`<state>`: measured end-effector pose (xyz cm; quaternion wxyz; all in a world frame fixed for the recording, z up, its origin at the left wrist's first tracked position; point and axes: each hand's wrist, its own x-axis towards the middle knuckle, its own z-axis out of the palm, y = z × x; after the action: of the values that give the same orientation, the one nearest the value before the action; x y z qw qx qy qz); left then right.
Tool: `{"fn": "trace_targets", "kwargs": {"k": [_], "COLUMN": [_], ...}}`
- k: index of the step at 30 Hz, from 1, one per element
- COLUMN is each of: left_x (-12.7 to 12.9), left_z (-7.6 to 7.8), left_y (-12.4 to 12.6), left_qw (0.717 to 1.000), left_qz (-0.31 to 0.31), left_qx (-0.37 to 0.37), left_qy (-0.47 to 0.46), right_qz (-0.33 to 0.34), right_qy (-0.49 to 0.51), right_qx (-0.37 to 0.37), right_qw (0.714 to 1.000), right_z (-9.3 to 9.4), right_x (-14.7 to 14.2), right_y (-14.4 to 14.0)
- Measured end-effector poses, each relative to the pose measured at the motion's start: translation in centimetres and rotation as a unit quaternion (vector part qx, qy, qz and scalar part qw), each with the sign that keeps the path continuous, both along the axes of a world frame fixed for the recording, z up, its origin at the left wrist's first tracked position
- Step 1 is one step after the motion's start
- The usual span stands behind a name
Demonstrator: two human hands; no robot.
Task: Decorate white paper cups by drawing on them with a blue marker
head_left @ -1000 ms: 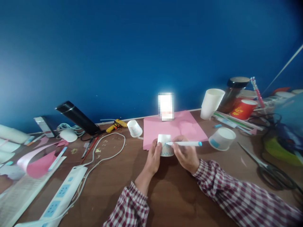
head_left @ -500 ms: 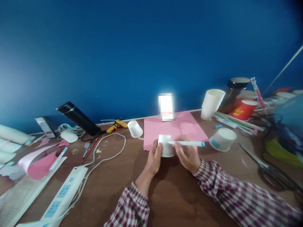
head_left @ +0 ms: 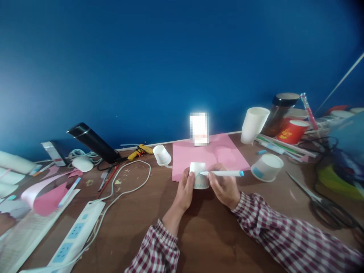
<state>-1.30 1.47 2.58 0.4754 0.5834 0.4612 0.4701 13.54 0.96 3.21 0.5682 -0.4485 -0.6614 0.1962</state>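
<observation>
A white paper cup [head_left: 201,181] with blue zigzag lines on its side is upside down in front of me, its wider rim toward me. My left hand [head_left: 184,189] is closed around the cup's left side, thumb on its wall. Pinched in my right hand [head_left: 224,187] is a white felt-tip pen [head_left: 227,173] with a blue end, its tip against the cup's drawn side. Pink paper sheets [head_left: 184,155] lie just behind the cup, and a bright pixelated panel [head_left: 199,129] stands at their back edge.
To the right are another paper cup [head_left: 267,167], a cup stack [head_left: 254,125], scissors [head_left: 321,204] and a red cup [head_left: 292,132]. Leftward lie a small cup [head_left: 162,155], a yellow glue gun [head_left: 140,151], a power strip [head_left: 75,231] and its white cable. Part of another person's hand [head_left: 6,223] shows at far left.
The pen in my right hand has shifted slightly left along the cup's side. My left hand keeps its hold on the cup. The other person's hand at far left has moved a little.
</observation>
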Motion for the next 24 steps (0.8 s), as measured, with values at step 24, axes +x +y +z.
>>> {"fn": "trace_targets", "kwargs": {"k": [24], "left_x": [0.04], "left_z": [0.26], "left_y": [-0.16], "left_qw": [1.0], "left_qz": [-0.004], "left_qx": [-0.007], "left_qy": [-0.008], "right_qz": [-0.011], "right_qy": [0.014], "right_qx": [-0.009], "right_qw": [1.0], "right_z": [-0.04], "right_x": [0.09], "right_y": [0.22]}}
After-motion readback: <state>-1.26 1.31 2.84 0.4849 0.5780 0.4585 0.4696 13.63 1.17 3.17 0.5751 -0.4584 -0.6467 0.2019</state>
